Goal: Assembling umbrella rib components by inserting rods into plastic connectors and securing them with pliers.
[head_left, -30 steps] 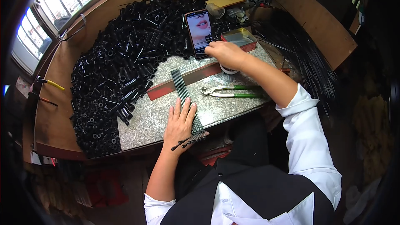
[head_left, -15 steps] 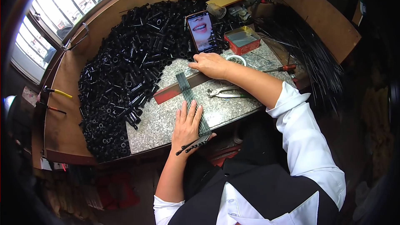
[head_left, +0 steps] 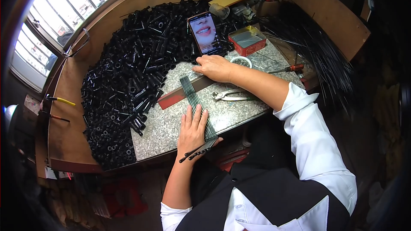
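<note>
The left hand (head_left: 192,129) lies flat, fingers spread, on the row of thin rods (head_left: 196,102); the right hand (head_left: 215,67) presses palm-down on the rods' far end.

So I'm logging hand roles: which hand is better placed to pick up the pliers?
Right. The right hand rests on the bar beside the pliers, which lie under its forearm; the left hand presses the rod bundle.
</note>
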Demonstrator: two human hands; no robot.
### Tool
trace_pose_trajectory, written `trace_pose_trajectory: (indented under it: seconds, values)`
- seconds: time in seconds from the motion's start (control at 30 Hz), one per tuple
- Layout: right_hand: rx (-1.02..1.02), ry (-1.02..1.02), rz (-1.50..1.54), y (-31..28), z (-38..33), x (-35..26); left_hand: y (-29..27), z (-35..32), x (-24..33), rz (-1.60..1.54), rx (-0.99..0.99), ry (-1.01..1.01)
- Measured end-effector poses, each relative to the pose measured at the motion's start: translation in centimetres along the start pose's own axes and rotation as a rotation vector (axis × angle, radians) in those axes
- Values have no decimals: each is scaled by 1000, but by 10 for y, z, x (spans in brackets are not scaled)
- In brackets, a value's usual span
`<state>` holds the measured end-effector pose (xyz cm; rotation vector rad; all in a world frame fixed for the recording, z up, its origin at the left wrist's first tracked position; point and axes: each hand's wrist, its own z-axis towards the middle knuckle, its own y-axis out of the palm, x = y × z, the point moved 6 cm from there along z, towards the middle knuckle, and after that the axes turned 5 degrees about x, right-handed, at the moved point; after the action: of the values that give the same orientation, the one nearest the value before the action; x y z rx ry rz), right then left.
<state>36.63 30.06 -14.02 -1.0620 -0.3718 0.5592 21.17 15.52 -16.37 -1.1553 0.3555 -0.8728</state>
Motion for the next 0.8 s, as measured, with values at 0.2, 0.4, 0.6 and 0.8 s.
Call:
trace_pose_trajectory:
  seconds: [0.2, 0.4, 0.6, 0.8]
  values:
    - [5, -38, -47, 0, 1, -1, 1, 0, 0, 5, 4, 7]
    - [-19, -25, -49, 3, 1, 0, 1, 1, 1, 6, 0, 7]
    - [11, -12, -34, 1, 1, 0, 0, 1, 1, 7, 0, 7]
    - [-10, 19, -37, 1, 0, 1, 0, 1, 0, 13, 0, 6]
